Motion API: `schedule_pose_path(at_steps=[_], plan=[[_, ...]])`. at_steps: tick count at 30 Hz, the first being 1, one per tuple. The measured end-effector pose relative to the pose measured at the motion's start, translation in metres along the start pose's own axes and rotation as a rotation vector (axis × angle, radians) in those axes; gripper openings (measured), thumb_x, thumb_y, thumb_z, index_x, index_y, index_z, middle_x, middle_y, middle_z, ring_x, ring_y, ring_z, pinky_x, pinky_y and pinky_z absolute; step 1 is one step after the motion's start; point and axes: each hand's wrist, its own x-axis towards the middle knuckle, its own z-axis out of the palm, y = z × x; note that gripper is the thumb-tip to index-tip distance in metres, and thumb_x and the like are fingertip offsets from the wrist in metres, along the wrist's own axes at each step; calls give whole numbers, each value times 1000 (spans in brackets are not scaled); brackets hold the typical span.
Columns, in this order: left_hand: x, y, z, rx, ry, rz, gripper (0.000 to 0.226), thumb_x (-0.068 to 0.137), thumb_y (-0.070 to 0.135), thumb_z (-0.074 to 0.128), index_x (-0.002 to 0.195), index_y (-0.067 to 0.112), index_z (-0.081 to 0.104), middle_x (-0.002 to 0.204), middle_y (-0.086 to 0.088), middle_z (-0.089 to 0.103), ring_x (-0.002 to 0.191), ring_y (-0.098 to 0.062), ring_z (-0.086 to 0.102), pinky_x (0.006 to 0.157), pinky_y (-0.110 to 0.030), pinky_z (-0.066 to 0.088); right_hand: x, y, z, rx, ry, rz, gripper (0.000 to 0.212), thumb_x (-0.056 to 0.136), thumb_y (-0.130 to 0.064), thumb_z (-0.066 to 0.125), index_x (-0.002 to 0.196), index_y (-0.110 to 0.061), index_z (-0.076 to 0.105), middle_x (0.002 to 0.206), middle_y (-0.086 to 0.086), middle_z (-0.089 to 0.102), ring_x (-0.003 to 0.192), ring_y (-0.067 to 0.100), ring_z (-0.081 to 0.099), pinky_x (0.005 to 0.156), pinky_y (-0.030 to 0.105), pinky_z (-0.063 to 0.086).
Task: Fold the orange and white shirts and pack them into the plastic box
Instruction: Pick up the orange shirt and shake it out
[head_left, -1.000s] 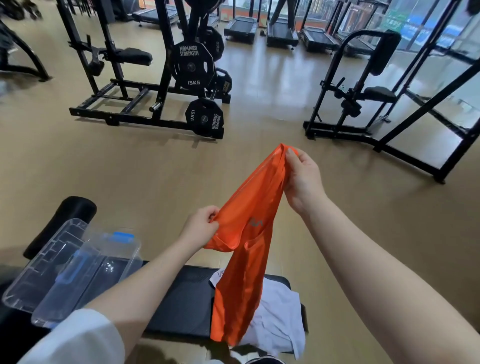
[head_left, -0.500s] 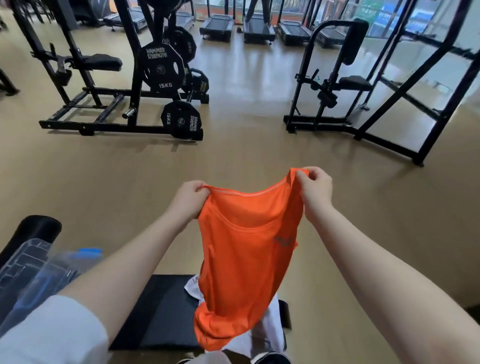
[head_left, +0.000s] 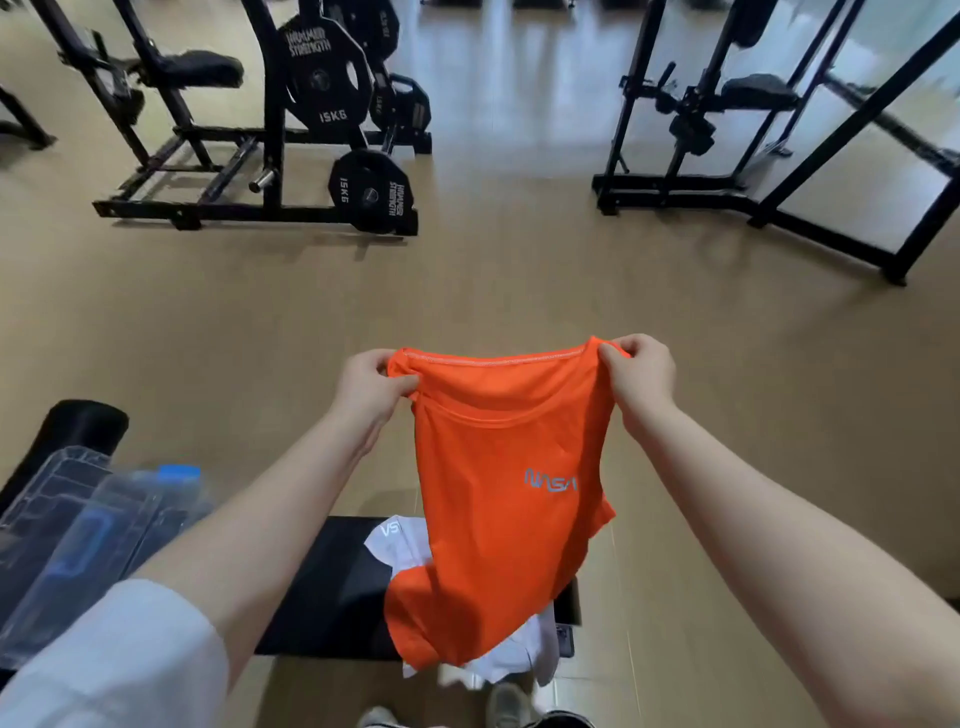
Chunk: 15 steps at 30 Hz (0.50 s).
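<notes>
The orange shirt (head_left: 498, 499) hangs in the air between both hands, top hem stretched flat. The left hand (head_left: 371, 387) pinches one top corner, the right hand (head_left: 641, 376) pinches the other. It's bright orange with a grey NASA logo on the chest, and its bottom drapes onto the white shirt (head_left: 400, 540), crumpled at the right end of the black bench (head_left: 332, 587). The clear plastic box (head_left: 78, 530) sits at the bench's left end. The weight plates (head_left: 324, 73) behind read HAMMER STRENGTH, 15KG.
</notes>
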Motion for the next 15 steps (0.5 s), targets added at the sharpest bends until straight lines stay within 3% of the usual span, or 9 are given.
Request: schedule_pose_path(at_steps=[3,6,8,10,12,15], plan=[[9,-11,2,518,61,125,15,80,3,53,71,13,58,72,-7,57,72,-26,53,60,-30,35,5,7,0,-95,-22,62,12,82,-22,59,82,-11,64,81,5,62,76,23,57,69,28,43],[13,-16,9,657,43,115,37,86,17,55,52,17,38,65,-8,51,71,-32,51,60,-31,33,1,13,5,-82,-93,154,10,74,-19,61,68,-14,56,67,8,61,65,29,63,71,42,56],[9,-13,23,578,-17,95,41,86,20,57,50,17,37,62,-8,51,65,-27,47,59,-31,30,-13,14,8,12,-207,232,15,75,-10,60,66,-12,48,57,8,53,49,24,58,66,44,57],[2,-10,39,338,-77,40,36,83,19,59,52,13,42,54,-4,53,59,-22,45,59,-30,32,-31,12,12,129,-344,277,18,78,-1,57,72,-10,44,54,8,47,38,17,52,52,33,54],[-6,-6,52,174,-74,13,29,82,17,59,56,13,47,49,0,51,53,-16,45,58,-28,34,-49,4,16,188,-446,255,18,80,2,57,75,-9,44,54,5,47,37,14,51,42,22,47],[-21,1,63,42,-77,24,20,82,8,58,63,13,53,51,1,50,38,0,45,46,-17,39,-68,-8,19,214,-538,179,23,82,-3,60,65,-11,47,48,3,52,37,9,52,37,16,36]])
